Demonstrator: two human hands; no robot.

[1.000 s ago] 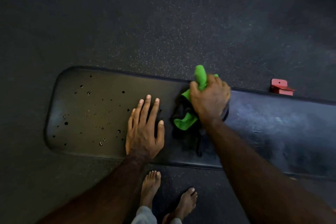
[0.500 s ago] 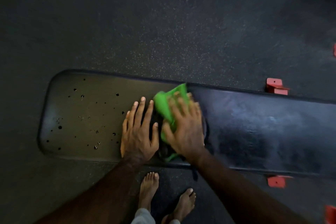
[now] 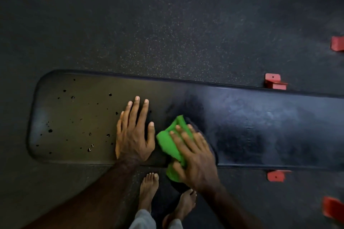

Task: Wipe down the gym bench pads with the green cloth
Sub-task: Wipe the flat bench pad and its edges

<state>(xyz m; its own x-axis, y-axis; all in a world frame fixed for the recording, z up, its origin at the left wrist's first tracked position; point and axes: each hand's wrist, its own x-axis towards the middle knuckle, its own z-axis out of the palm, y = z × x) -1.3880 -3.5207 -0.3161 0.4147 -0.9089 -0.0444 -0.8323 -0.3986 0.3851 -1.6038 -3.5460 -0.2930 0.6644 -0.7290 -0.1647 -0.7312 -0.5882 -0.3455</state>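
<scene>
Head view, from my remote seat: I see the long black padded gym bench [image 3: 78,117] running left to right, its left stretch dotted with small dark pits. The left hand [image 3: 133,135] lies flat on the pad, fingers straight and slightly spread, holding nothing. Just to its right, the crumpled bright green cloth [image 3: 168,143] sits on the pad's near edge, partly hanging over it. The right hand [image 3: 195,158] presses on it, fingers extended over the top and thumb against its lower fold; green shows beyond the fingertips. Red metal brackets [image 3: 274,82] flank the bench further right.
</scene>
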